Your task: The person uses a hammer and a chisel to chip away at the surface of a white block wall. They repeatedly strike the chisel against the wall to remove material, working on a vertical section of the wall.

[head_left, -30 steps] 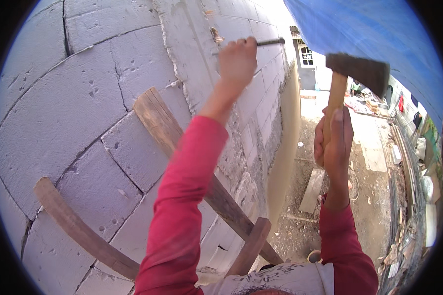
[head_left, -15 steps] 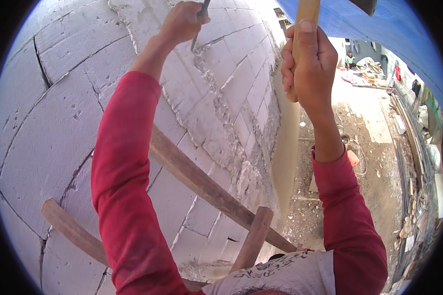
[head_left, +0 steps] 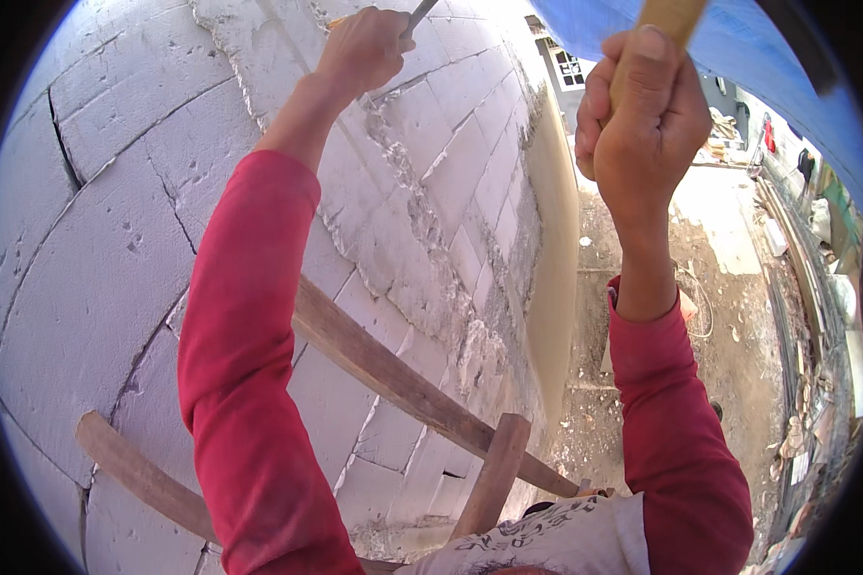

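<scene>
My left hand grips a dark metal bar like a chisel high on the white block wall, at the top of a rough chipped channel. Where the bar's lower tip is cannot be made out. My right hand, raised at the upper right, is closed round the wooden handle of the hatchet, whose head is out of view. Below my arms, weathered timber pieces cross in front of the wall.
A blue tarp hangs overhead on the right. Far below lie the dirt ground and a strip of long boards and debris along the right side. A barred window shows at the far end.
My left hand has moved up and left along the wall with the bar. My right hand has risen and lately shifted right, carrying the hatchet's head out of view.
</scene>
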Available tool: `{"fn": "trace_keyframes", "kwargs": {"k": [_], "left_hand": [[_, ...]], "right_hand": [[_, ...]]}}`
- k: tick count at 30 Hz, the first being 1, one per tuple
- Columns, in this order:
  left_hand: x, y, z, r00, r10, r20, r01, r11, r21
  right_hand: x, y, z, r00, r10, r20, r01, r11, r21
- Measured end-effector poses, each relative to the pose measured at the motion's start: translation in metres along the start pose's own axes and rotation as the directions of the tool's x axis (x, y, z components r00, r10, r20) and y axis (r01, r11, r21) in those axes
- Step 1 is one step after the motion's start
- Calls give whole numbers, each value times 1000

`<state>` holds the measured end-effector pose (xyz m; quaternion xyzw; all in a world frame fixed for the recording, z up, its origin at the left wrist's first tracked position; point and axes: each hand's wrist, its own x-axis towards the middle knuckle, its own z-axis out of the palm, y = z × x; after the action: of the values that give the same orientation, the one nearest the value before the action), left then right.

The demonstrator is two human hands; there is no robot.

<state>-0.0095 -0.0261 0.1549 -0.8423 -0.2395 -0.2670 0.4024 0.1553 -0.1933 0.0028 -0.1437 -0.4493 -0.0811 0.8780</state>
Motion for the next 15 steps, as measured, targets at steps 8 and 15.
{"fn": "trace_keyframes", "kwargs": {"k": [8,15], "left_hand": [[-2,-13,7,998,-12,-59,8,998,-57],[-2,-4,4,998,-5,-57,2,999,-51]], "right_hand": [[4,20,-1,994,81,74,-78,996,-39],[10,9,14,977,-88,-192,120,980,159]]}}
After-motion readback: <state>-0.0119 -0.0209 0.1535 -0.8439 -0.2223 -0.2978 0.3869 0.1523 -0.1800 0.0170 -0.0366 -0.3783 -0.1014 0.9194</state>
